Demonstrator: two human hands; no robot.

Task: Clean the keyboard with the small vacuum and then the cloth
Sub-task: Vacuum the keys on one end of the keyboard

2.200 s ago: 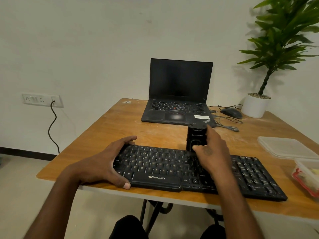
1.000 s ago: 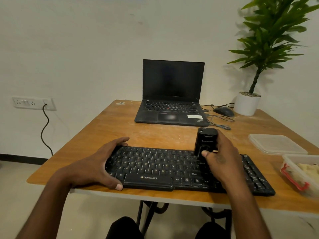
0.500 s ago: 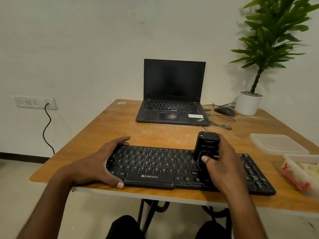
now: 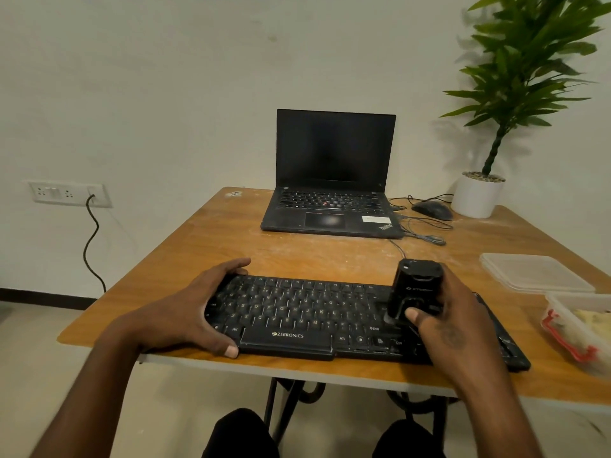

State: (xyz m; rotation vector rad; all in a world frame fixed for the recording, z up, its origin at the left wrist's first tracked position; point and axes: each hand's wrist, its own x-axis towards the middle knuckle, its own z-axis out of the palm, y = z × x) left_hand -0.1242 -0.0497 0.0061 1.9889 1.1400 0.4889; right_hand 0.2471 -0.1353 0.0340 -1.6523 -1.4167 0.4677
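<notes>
A black Zebronics keyboard (image 4: 297,312) lies along the near edge of the wooden table (image 4: 330,252). My left hand (image 4: 201,309) grips its left end, thumb at the front edge and fingers over the back. My right hand (image 4: 443,319) holds a small black vacuum (image 4: 413,289) upright, its lower end down on the keys right of the keyboard's middle. My right hand hides the keys beneath it. No cloth is in view.
An open black laptop (image 4: 330,206) sits at the back of the table, with a mouse (image 4: 433,209), cables and a white potted plant (image 4: 477,196) to its right. A clear lid (image 4: 532,272) and a food container (image 4: 582,328) lie at the right edge.
The vacuum in my right hand has moved rightwards along the keys from the keyboard's middle. My left hand keeps its hold on the left end.
</notes>
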